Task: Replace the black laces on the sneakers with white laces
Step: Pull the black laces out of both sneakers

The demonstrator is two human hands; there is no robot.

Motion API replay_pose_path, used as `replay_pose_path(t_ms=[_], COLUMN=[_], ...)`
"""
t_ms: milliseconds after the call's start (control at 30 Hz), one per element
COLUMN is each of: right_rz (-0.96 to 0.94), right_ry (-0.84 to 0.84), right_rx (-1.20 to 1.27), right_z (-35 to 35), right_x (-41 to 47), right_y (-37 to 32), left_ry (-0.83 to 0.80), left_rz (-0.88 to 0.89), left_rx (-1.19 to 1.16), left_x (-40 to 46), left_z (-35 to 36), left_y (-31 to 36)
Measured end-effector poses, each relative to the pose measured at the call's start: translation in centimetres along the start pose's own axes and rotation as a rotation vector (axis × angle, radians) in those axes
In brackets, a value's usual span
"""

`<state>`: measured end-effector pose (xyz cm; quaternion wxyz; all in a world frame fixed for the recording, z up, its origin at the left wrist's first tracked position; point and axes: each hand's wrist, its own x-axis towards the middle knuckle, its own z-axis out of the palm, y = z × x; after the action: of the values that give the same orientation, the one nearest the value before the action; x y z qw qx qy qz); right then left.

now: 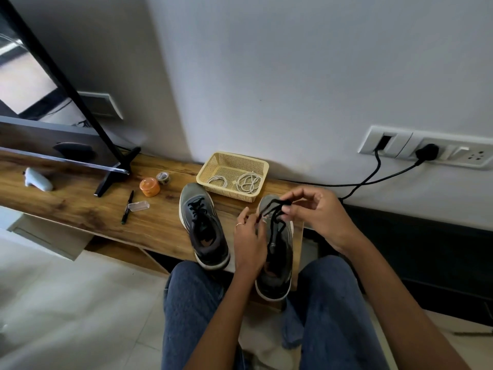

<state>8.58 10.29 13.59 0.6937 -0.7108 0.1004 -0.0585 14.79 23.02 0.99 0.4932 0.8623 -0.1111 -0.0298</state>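
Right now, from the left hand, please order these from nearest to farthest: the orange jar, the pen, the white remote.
From the left hand:
1. Orange jar, to its left, near the TV stand.
2. Pen, farther left.
3. White remote, far left.

Blue jeans [192, 295]; bare forearms; thin ring [239, 224] (left grip [249, 244]).

We see a wooden bench [160, 209] along the wall. On it, far middle: yellow basket [210, 166]. Two grey sneakers stand near its front edge, left sneaker [204, 225] just left of the right sneaker [277, 263], toes twd the basket. Left of those: orange tub [149, 186], small tape roll [163, 178], black pen [127, 206] w/ a clear cap [139, 206] beside it. Far left: pale grey remote [38, 179] and the black TV stand foot [114, 172].
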Motion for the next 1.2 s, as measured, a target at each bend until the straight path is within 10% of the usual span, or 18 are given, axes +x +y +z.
replay_pose_path(t_ms=[267, 533, 733, 1200], right_rz=[0.044, -0.026, -0.007, -0.143], right_ry=[0.309, 0.208, -0.052, 0.114], right_rx=[0.06, -0.886, -1.359, -1.396], right_z=[2.2, 3.1, 3.6, 7.6], right_x=[-1.4, -2.1, -2.9, -4.6], right_y=[3.2, 11.7, 12.8, 13.4], left_ry=[-0.02, -0.276, -0.422, 0.167], left_rz=[-0.131, -0.065, -0.012, -0.16], left_rx=[-0.41, 0.614, 0.694, 0.512], left_x=[-3.1, -5.4, -6.1, -2.1], left_z=[-1.7, -1.7, -2.0, -5.2], left_y=[4.7, 2.5, 0.4, -3.6])
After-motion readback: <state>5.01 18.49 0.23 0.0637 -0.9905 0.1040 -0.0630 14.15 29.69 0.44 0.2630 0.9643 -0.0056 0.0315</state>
